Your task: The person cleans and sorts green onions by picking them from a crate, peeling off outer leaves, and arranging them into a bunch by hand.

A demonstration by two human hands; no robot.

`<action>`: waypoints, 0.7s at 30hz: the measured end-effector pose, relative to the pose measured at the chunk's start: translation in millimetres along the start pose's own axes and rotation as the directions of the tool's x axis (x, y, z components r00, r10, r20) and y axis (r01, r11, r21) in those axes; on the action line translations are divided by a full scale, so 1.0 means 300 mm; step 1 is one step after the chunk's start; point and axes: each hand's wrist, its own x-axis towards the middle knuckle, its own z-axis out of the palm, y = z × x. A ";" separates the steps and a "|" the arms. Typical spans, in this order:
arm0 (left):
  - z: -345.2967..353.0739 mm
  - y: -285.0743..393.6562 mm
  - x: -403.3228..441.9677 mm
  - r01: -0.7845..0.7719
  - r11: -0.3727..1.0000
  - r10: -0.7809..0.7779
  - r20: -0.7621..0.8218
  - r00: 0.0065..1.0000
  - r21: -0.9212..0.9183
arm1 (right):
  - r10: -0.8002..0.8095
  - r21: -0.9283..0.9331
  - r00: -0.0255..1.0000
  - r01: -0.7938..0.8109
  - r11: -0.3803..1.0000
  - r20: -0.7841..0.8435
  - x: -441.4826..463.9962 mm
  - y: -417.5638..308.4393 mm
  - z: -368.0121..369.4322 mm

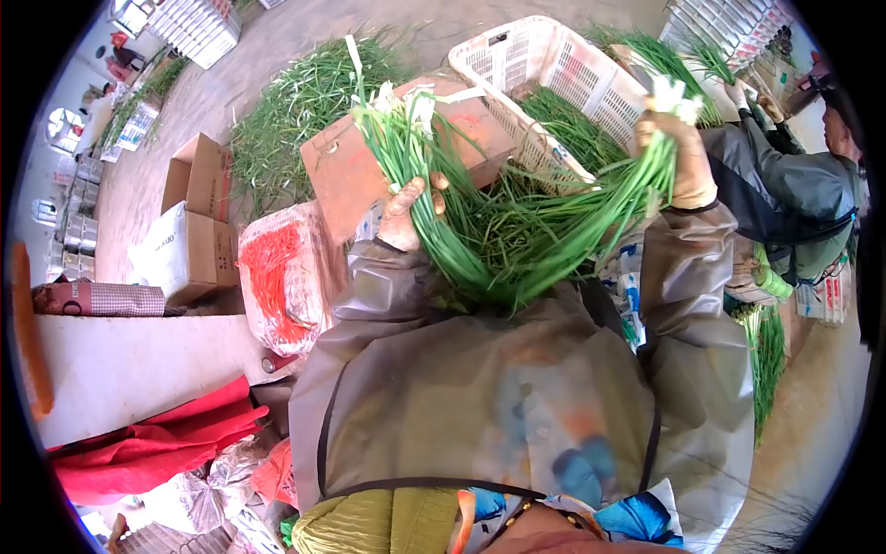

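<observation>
My left hand (412, 210) is closed around a bunch of long green onions (399, 152), white ends pointing up and leaves hanging down. Higher on the right, my right hand (678, 152) grips a second bunch of green onions (637, 189) just below its white ends (676, 100). The leaves of both bunches droop and meet in front of my chest. Beneath and between my hands lies a tangle of loose green leaves (517, 217). Behind the left bunch is a reddish-brown board (337, 171). My right hand is beside a white plastic crate (531, 148) holding more greens.
A large heap of greens (295, 115) lies on the floor beyond the board. To the left are a bundle of red ties (275, 277) on a wrapped block, an open cardboard box (208, 245) and a white surface (148, 360). A co-worker (784, 189) sits close on the right.
</observation>
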 end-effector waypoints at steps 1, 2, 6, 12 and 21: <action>-0.007 -0.005 0.002 0.051 0.999 -0.051 0.124 0.991 0.001 | -0.091 -0.417 0.969 -0.013 0.909 -0.228 -0.003 0.020 0.008; 0.001 -0.023 0.007 0.065 0.998 -0.064 0.194 0.979 0.001 | -0.123 -0.482 0.989 0.070 0.873 -0.080 -0.002 0.051 0.025; 0.115 -0.065 -0.007 0.073 0.980 -0.050 0.124 0.991 -0.187 | -0.044 -0.337 0.998 0.054 0.940 0.037 0.020 0.140 0.049; 0.136 -0.100 -0.006 0.249 0.963 -0.213 0.268 0.940 -0.106 | 0.154 -0.532 0.985 -0.092 0.842 0.074 0.112 0.342 0.200; 0.076 -0.130 -0.074 -0.046 0.991 0.036 0.076 0.996 0.128 | 0.247 -0.697 0.964 -0.109 0.709 0.100 0.129 0.431 0.119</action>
